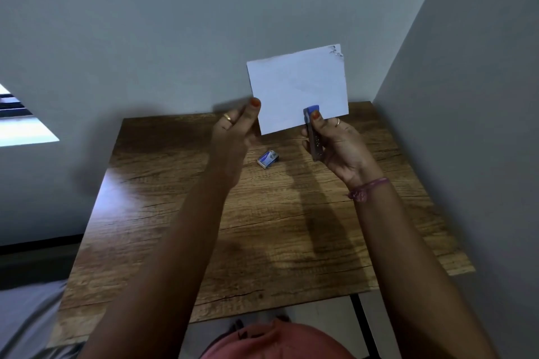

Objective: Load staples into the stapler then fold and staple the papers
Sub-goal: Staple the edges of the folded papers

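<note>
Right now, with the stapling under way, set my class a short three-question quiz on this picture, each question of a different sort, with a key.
1. True or false: the folded paper lies flat on the wooden table.
2. Which hand grips the stapler? A) the left hand B) the right hand C) neither
3. Fill in: the only thing lying on the table is the small ____.

Key:
1. False; both hands hold it up in the air, the left pinching its left edge.
2. B; the stapler's blue tip sits over the paper's lower edge.
3. Staple box.
</note>
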`<state>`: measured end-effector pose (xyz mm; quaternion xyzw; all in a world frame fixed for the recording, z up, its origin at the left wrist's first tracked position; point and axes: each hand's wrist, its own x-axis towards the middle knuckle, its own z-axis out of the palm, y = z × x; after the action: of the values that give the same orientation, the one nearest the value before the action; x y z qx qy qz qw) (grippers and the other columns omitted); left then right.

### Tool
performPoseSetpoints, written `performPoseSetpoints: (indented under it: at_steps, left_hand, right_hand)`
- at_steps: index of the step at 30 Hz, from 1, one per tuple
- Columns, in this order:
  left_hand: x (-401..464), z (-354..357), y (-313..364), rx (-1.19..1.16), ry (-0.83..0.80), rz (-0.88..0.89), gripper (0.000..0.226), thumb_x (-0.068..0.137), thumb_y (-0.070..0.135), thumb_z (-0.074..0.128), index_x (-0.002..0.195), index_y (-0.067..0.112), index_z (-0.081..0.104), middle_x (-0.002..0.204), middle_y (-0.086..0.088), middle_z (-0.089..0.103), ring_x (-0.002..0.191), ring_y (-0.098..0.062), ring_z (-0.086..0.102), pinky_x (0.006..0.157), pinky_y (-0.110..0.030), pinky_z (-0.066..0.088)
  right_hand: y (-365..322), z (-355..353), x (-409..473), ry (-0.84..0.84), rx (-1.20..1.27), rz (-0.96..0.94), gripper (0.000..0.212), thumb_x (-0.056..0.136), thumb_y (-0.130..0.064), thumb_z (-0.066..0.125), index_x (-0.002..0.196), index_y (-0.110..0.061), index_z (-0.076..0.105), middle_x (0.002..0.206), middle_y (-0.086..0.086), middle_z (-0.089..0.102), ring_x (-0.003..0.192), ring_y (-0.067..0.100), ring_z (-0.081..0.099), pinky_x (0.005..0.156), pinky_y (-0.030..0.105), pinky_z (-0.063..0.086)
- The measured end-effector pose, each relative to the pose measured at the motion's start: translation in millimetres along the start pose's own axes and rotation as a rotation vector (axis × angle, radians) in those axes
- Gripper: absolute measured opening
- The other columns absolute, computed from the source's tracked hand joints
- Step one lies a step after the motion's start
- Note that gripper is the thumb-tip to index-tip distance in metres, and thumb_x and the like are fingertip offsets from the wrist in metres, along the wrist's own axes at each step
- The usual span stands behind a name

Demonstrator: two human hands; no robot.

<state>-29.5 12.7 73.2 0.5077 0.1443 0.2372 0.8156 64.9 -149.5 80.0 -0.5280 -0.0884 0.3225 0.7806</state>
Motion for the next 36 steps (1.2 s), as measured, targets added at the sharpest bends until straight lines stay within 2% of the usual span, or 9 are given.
performPoseSetpoints:
  at_steps: [3, 7, 11, 14, 17, 23, 26, 31, 36]
  left_hand:
    - [3, -9, 8, 0.173, 0.045, 0.086, 0.02, 0.086, 0.017, 0.067, 0.106, 0.012, 0.069, 0.102, -0.003, 0.075, 0.096, -0.017, 0.07, 0.072, -0.022, 0.055]
    - [8, -19, 15, 0.358, 0.06, 0.105, 0.024, 0.081, 0.018, 0.074, 0.103, 0.009, 0.07, 0.094, -0.002, 0.076, 0.087, -0.015, 0.072, 0.067, -0.019, 0.055]
    - [9, -26, 13, 0.337, 0.077, 0.074, 0.015, 0.079, 0.014, 0.075, 0.093, 0.011, 0.07, 0.084, -0.001, 0.076, 0.078, -0.013, 0.073, 0.063, -0.017, 0.055]
    - [10, -30, 6, 0.278, 0.103, 0.031, 0.013, 0.08, 0.008, 0.073, 0.092, 0.007, 0.067, 0.082, -0.002, 0.076, 0.073, -0.012, 0.072, 0.061, -0.018, 0.055]
    - [9, -37, -4, 0.238, 0.125, -0.025, 0.01, 0.081, 0.005, 0.071, 0.089, 0.008, 0.067, 0.079, -0.001, 0.076, 0.07, -0.01, 0.071, 0.061, -0.018, 0.055]
    - [8, -51, -20, 0.185, 0.211, -0.066, 0.011, 0.083, 0.001, 0.068, 0.089, 0.01, 0.065, 0.081, 0.0, 0.075, 0.077, -0.011, 0.072, 0.062, -0.019, 0.055]
    - [8, -61, -27, 0.144, 0.232, -0.102, 0.011, 0.081, 0.002, 0.07, 0.087, 0.01, 0.065, 0.083, -0.003, 0.073, 0.077, -0.012, 0.072, 0.063, -0.02, 0.055]
    - [3, -86, -44, 0.125, 0.316, -0.191, 0.009, 0.082, 0.003, 0.07, 0.088, 0.006, 0.064, 0.087, -0.009, 0.07, 0.075, -0.012, 0.072, 0.062, -0.019, 0.055]
    - [-10, -110, -62, 0.07, 0.428, -0.292, 0.029, 0.083, -0.003, 0.066, 0.111, -0.002, 0.059, 0.107, -0.012, 0.065, 0.097, -0.021, 0.067, 0.072, -0.026, 0.059]
  right_hand:
    - [0, -3, 1, -0.007, -0.04, 0.011, 0.021, 0.075, -0.026, 0.072, 0.083, -0.012, 0.059, 0.075, 0.003, 0.07, 0.078, 0.014, 0.065, 0.076, 0.032, 0.052]
    - [1, -6, 3, -0.022, -0.07, 0.061, 0.015, 0.081, -0.026, 0.07, 0.084, -0.014, 0.061, 0.08, 0.004, 0.071, 0.081, 0.014, 0.067, 0.073, 0.033, 0.056]
    - [4, -12, 1, -0.102, -0.034, 0.143, 0.024, 0.076, -0.03, 0.07, 0.095, -0.017, 0.063, 0.092, 0.002, 0.073, 0.089, 0.016, 0.07, 0.072, 0.037, 0.059]
    - [10, -15, -1, -0.103, -0.03, 0.154, 0.03, 0.077, -0.029, 0.067, 0.105, -0.017, 0.064, 0.104, 0.007, 0.069, 0.088, 0.014, 0.069, 0.065, 0.029, 0.057]
    - [19, -21, 0, -0.088, -0.024, 0.121, 0.029, 0.085, -0.018, 0.062, 0.113, -0.015, 0.061, 0.105, 0.006, 0.066, 0.087, 0.011, 0.067, 0.061, 0.022, 0.052]
    - [39, -33, 7, -0.042, -0.093, 0.089, 0.049, 0.09, 0.012, 0.047, 0.133, -0.011, 0.049, 0.112, 0.0, 0.064, 0.093, 0.008, 0.061, 0.067, 0.017, 0.048]
    - [53, -34, 15, 0.077, -0.213, 0.007, 0.053, 0.089, 0.012, 0.047, 0.138, -0.008, 0.046, 0.113, -0.002, 0.061, 0.084, 0.002, 0.058, 0.066, 0.015, 0.048]
    - [86, -42, 37, 0.484, -0.582, -0.119, 0.043, 0.088, -0.012, 0.065, 0.129, -0.005, 0.055, 0.122, 0.009, 0.063, 0.112, 0.019, 0.06, 0.098, 0.037, 0.049]
    - [114, -50, 49, 0.682, -0.863, -0.09, 0.039, 0.086, -0.017, 0.066, 0.122, -0.003, 0.059, 0.12, 0.011, 0.063, 0.112, 0.023, 0.059, 0.09, 0.028, 0.048]
